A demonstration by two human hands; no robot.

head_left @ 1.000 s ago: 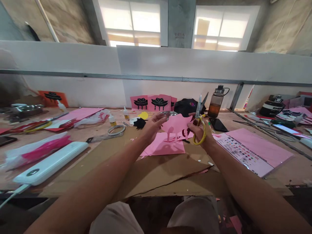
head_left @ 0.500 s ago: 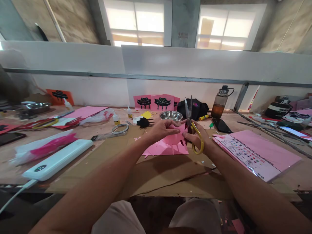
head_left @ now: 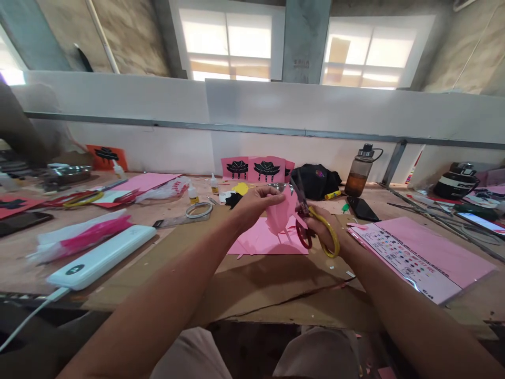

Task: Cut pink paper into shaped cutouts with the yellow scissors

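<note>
Pinched between the thumb and fingers of my left hand (head_left: pixel 258 202) is a cut piece of pink paper (head_left: pixel 278 216), held up over the work surface. My right hand (head_left: pixel 315 223) grips a pair of scissors (head_left: pixel 327 234) with yellow and red handles, the blades pointing up and away beside the paper. A narrow pink strip hangs near the scissors' pivot. Below both hands, more pink paper (head_left: pixel 256 239) lies on a brown cardboard sheet (head_left: pixel 252 287). A metal bowl behind my hands is mostly hidden.
Black cut-out shapes (head_left: pixel 233 200), glue bottles (head_left: pixel 193 193) and a tape roll (head_left: pixel 198 210) lie left of my hands. A power bank (head_left: pixel 102 255) sits further left. To the right are a phone (head_left: pixel 362 209), a drink bottle (head_left: pixel 359 171) and a pink printed sheet (head_left: pixel 422 258).
My right hand and the scissors have shifted slightly down and right, with the blades tilting left. The pink paper in my left hand now hangs more upright. The camera view has shifted a little.
</note>
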